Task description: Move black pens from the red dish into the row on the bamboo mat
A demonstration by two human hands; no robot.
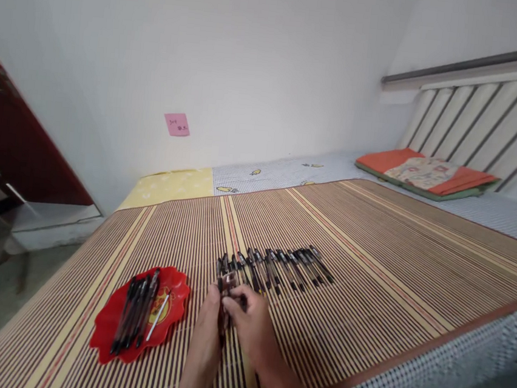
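Both my hands meet on the striped bamboo mat (371, 254) at the left end of a row of several black pens (279, 266). My left hand (207, 329) and my right hand (248, 324) are closed together around one black pen (226, 288), fingertips pinched on it. To their left a red plate (111, 326) holds several more black pens (135, 313) and a thin white refill (157, 316).
The mat covers a bed against a white wall with a pink sticky note (177, 124). A folded orange cushion (425, 171) lies by the slatted headboard at the far right. A dark red door (11, 146) stands to the left; the bed's front edge (430, 351) runs near my right arm.
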